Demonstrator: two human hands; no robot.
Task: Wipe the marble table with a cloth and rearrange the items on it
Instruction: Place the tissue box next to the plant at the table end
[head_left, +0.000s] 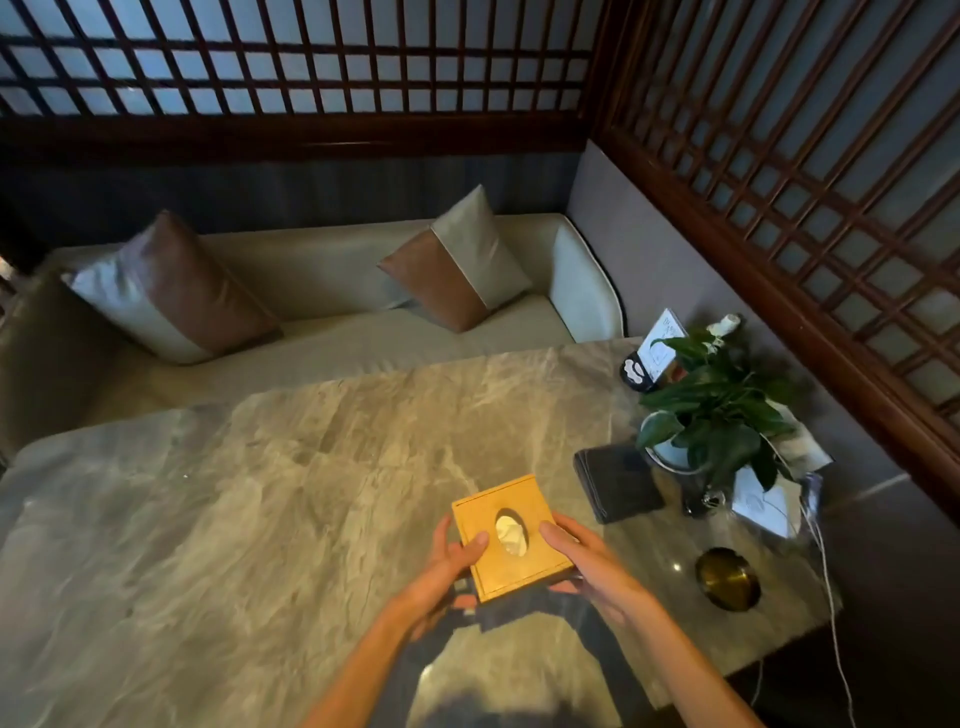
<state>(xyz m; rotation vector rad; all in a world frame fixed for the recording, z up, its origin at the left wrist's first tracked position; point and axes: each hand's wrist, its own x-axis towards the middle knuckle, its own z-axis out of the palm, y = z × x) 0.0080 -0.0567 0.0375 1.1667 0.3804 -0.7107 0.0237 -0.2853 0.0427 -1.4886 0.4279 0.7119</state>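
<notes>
A square wooden tissue box (519, 558) with an oval opening showing white tissue is held just above the marble table (234, 509), right of its middle. My left hand (447, 566) grips the box's left side with the thumb on top. My right hand (582, 558) grips its right side the same way. A dark folded cloth (618, 483) lies flat on the table to the right of the box, beside the plant. The box casts a dark shadow below it.
At the table's right end stand a potted green plant (722, 415), a white card stand (660, 345), a small black object (636, 371), folded white paper (763, 504) and a round brass ashtray (727, 577). A white cable (826, 571) hangs off the right edge. A sofa with two cushions lies behind.
</notes>
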